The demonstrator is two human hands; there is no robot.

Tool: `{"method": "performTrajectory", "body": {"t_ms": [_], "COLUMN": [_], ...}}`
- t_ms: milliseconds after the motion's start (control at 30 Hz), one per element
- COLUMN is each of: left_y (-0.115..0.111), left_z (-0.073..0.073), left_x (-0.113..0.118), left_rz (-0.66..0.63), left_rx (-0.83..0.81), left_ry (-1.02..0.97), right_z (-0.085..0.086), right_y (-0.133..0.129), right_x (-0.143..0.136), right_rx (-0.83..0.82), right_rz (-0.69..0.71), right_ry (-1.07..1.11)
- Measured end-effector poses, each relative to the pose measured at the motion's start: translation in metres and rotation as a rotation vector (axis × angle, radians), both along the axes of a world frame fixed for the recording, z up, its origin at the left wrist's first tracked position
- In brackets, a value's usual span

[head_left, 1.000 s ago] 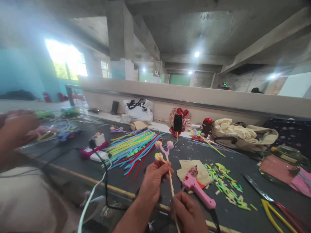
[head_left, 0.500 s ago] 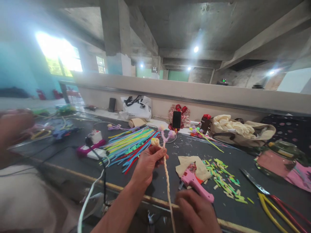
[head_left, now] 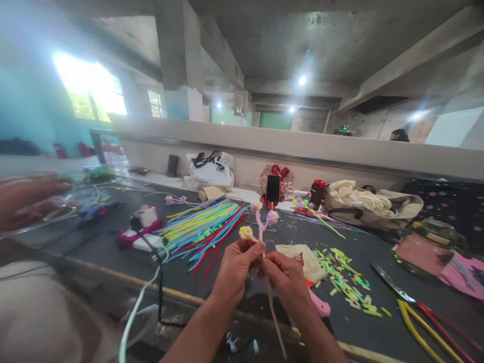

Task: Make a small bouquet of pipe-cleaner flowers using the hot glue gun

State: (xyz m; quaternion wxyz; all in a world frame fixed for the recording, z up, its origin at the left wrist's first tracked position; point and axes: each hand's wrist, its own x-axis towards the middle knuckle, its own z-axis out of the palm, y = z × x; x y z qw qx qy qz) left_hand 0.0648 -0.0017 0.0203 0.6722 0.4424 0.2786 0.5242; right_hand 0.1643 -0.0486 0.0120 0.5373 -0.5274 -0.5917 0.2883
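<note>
A branching pipe-cleaner flower (head_left: 272, 218) stands upright in front of me, with fuzzy purple twigs, pale pink and purple buds and a cream-yellow bloom. My left hand (head_left: 235, 269) pinches it where the branches meet the stem. Just below, my right hand (head_left: 289, 277) has its fingertips closed on the cream stem, whose loose end hangs past the table edge. Behind my right hand lies a pink glue gun (head_left: 320, 304), mostly covered, on a beige cloth (head_left: 312, 264). Left of my hands is a pile of coloured pipe cleaners (head_left: 204, 227).
Cut pieces (head_left: 342, 277) lie scattered on the right, beside large scissors (head_left: 410, 302) and a jar (head_left: 425, 247). A power strip (head_left: 141, 237) with cables is on the left. A phone (head_left: 273, 189) leans at the back. Another person's hand (head_left: 30, 196) is at far left.
My right hand has risen from near the table edge and taken hold of the stem beside my left hand. It now covers most of the glue gun.
</note>
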Motion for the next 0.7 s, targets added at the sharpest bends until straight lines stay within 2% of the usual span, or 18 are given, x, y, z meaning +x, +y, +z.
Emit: {"method": "performTrajectory", "body": {"t_ms": [67, 133, 333, 433, 600, 700], "left_y": [-0.005, -0.009, -0.011, -0.008, -0.002, -0.001], "left_z": [0.001, 0.002, 0.002, 0.001, 0.001, -0.001], "left_x": [0.002, 0.003, 0.000, -0.004, -0.011, -0.013], "left_rz": [0.025, 0.036, 0.027, 0.025, 0.061, 0.058], "left_rx": [0.001, -0.009, -0.099, -0.112, -0.115, -0.105], "left_ry": [-0.021, -0.034, -0.060, -0.074, -0.072, -0.049], "right_z": [0.000, -0.001, -0.010, -0.017, -0.034, -0.045], "right_y": [-0.004, -0.008, -0.016, -0.019, -0.026, -0.033], "right_x": [-0.002, -0.005, -0.012, -0.016, -0.022, -0.021], "right_rx": [0.056, 0.070, -0.135, -0.202, -0.246, -0.211], "right_rz": [-0.071, -0.097, 0.087, 0.145, 0.148, 0.113], "right_ry": [-0.107, -0.117, 0.316, 0.440, 0.362, 0.272]}}
